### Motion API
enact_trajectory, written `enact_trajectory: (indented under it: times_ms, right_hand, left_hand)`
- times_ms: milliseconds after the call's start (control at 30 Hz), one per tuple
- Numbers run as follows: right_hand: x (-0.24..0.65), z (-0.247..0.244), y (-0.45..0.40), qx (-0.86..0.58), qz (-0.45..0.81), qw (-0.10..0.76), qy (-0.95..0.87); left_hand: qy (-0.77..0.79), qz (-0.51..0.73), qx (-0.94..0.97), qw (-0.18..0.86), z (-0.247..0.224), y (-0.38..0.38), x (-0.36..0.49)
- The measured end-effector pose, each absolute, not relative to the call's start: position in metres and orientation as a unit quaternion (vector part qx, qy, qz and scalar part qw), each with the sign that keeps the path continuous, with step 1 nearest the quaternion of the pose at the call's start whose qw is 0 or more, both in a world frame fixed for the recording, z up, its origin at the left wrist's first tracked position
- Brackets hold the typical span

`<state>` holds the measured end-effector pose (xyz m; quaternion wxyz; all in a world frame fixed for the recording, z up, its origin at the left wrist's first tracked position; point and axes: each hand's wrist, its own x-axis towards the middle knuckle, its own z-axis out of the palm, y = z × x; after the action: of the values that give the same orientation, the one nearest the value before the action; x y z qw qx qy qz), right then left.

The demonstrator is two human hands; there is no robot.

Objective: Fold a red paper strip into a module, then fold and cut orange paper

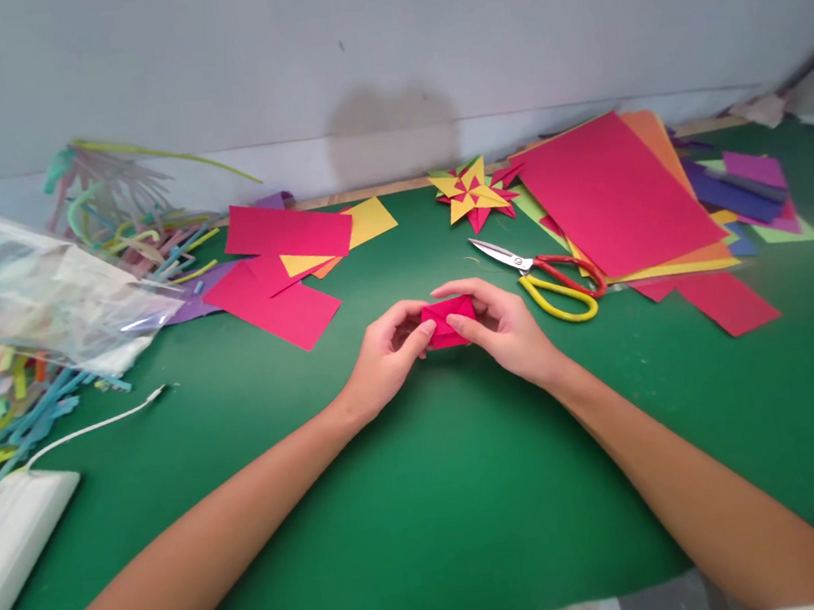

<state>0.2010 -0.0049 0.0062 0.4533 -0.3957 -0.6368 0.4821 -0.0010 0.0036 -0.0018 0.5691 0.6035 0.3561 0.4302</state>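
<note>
Between my two hands is a small folded piece of red paper [449, 323], with crease lines across its face. My left hand [392, 345] pinches its left end, thumb on the near face and fingers behind. On the other end, my right hand [507, 323] grips it the same way, its index finger reaching along the top edge. Just beyond my right hand lie scissors [557, 286] with one red and one yellow handle, blades pointing up and left. Behind them sits a folded red and yellow paper star [471, 193].
Red paper sheets [285, 302] lie at the back left, and a stack of coloured paper [619, 199] at the back right. Pipe cleaners [5, 412], a clear plastic bag [48, 285] and a white power strip [22, 551] with a cable occupy the left of the green table [409, 537].
</note>
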Motion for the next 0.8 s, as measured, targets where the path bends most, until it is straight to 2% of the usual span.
enact_trajectory:
  times_ms: [433, 800]
  right_hand:
    - [0.1976, 0.0044, -0.0049, -0.393, 0.472, 0.435, -0.659]
    - [0.1950, 0.0032, -0.0071, -0.394, 0.484, 0.431, -0.652]
  left_hand:
    - [0.356, 0.453, 0.572, 0.585, -0.0087, 0.0060, -0.0002]
    - [0.372, 0.460, 0.585, 0.555, -0.0072, 0.0056, -0.0011]
